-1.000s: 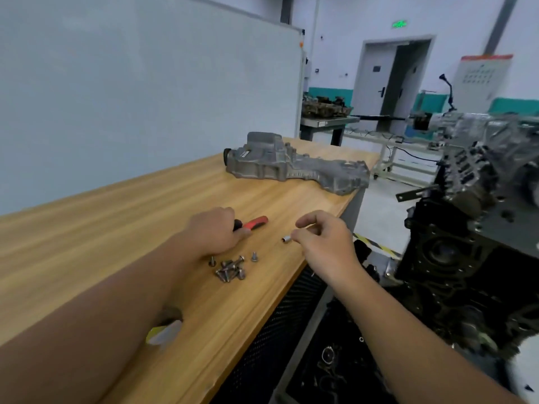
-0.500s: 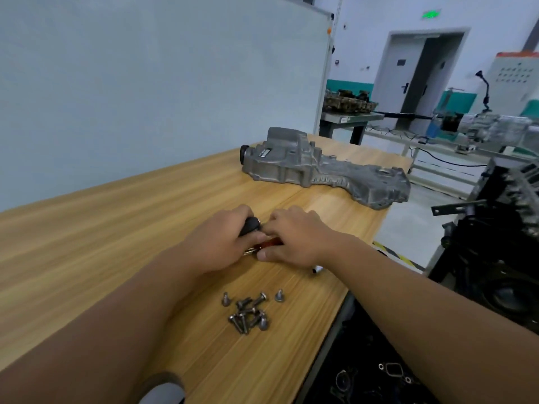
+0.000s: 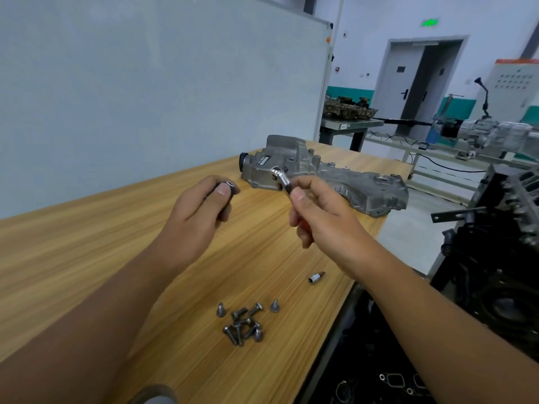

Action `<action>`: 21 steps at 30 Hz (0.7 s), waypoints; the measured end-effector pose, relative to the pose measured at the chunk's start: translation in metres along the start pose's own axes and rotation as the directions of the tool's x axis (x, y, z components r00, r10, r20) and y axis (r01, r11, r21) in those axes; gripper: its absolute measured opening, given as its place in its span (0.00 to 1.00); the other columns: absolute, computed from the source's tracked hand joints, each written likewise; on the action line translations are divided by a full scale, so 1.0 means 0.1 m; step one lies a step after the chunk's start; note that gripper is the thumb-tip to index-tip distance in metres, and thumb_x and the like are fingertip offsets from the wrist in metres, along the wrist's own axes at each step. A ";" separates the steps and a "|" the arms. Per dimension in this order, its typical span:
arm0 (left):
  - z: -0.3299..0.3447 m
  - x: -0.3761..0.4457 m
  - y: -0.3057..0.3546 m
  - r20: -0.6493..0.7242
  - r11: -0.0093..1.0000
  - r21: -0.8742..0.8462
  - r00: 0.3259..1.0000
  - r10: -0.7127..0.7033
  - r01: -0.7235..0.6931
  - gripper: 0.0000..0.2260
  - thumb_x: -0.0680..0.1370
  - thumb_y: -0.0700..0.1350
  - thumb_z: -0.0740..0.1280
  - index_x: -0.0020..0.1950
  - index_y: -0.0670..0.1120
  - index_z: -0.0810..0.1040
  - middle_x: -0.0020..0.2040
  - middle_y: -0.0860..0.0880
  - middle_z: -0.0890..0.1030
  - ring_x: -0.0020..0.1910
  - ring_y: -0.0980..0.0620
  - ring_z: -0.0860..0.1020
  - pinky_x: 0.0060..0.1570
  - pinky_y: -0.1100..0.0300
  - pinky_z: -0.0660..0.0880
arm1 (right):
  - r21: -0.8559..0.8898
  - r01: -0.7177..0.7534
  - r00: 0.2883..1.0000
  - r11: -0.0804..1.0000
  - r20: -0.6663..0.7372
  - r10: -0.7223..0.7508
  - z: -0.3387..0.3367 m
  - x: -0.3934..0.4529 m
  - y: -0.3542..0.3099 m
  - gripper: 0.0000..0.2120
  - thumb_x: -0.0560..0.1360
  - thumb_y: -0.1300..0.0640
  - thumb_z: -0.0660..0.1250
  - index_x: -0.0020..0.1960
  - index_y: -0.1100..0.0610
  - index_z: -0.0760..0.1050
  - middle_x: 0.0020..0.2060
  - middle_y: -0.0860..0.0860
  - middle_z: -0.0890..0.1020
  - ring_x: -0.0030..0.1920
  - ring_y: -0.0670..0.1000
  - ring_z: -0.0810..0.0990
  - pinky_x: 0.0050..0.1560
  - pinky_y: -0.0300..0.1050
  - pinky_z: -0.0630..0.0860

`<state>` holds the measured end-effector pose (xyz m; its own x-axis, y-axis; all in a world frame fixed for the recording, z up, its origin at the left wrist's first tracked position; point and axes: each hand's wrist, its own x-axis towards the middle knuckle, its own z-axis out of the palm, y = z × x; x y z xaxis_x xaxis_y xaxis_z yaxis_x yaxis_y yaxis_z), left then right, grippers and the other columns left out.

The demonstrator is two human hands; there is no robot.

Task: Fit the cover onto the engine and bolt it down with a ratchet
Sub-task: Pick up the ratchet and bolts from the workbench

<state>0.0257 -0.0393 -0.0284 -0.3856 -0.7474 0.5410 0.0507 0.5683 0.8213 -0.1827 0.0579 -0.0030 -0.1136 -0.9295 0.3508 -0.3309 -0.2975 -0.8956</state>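
**Ratchet lifted, hands apart**

I see the ratchet [image 3: 282,179] now raised off the bench [image 3: 87,243], gripped by my right hand [image 3: 318,211]. My left hand [image 3: 201,211], earlier touching it, fingers clenched on a dark piece. Cover [image 3: 320,173] lies beyond; bolts [image 3: 242,322] nearer.

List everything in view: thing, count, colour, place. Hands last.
cover: one, grey metal, lying at the workbench's far end
workbench: one, light wood
bolts: about ten, silver, clustered near the front edge
socket bit: one, silver, right of the bolts
engine: one, black, right of the bench
ratchet: one, silver head, in the right hand
left hand: grips a small dark part
right hand: holds the ratchet
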 end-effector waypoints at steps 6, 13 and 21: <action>0.21 -0.19 0.36 0.156 0.961 -0.001 0.949 0.274 -0.278 0.12 0.80 0.50 0.65 0.62 0.50 0.80 0.41 0.50 0.81 0.37 0.59 0.75 0.38 0.66 0.72 | 0.549 -0.144 0.988 0.823 0.127 0.088 0.13 -0.36 -0.27 0.14 0.78 0.38 0.65 0.45 0.48 0.74 0.28 0.53 0.72 0.20 0.49 0.66 0.27 0.39 0.63; 0.35 -0.33 0.43 0.138 0.949 0.018 0.941 0.310 -0.316 0.13 0.79 0.48 0.70 0.63 0.50 0.80 0.51 0.51 0.85 0.47 0.45 0.82 0.47 0.47 0.78 | 0.602 -0.224 0.971 0.766 0.202 0.125 0.12 -0.66 -0.40 0.23 0.74 0.33 0.65 0.45 0.54 0.74 0.24 0.52 0.69 0.16 0.48 0.67 0.24 0.39 0.69; 0.53 -0.44 0.50 0.241 0.935 0.011 0.908 0.342 -0.354 0.15 0.81 0.42 0.67 0.67 0.46 0.78 0.56 0.50 0.83 0.51 0.49 0.80 0.50 0.50 0.76 | 0.564 -0.408 0.905 0.718 0.353 0.236 -0.02 -0.77 -0.39 0.22 0.81 0.40 0.58 0.35 0.54 0.67 0.21 0.49 0.62 0.15 0.46 0.61 0.19 0.35 0.62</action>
<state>-0.0039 0.0403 -0.0205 -0.5547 -0.4021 0.7285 0.1743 0.7999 0.5742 -0.1633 0.1412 0.0052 0.1501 -0.9886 0.0092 0.3373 0.0425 -0.9404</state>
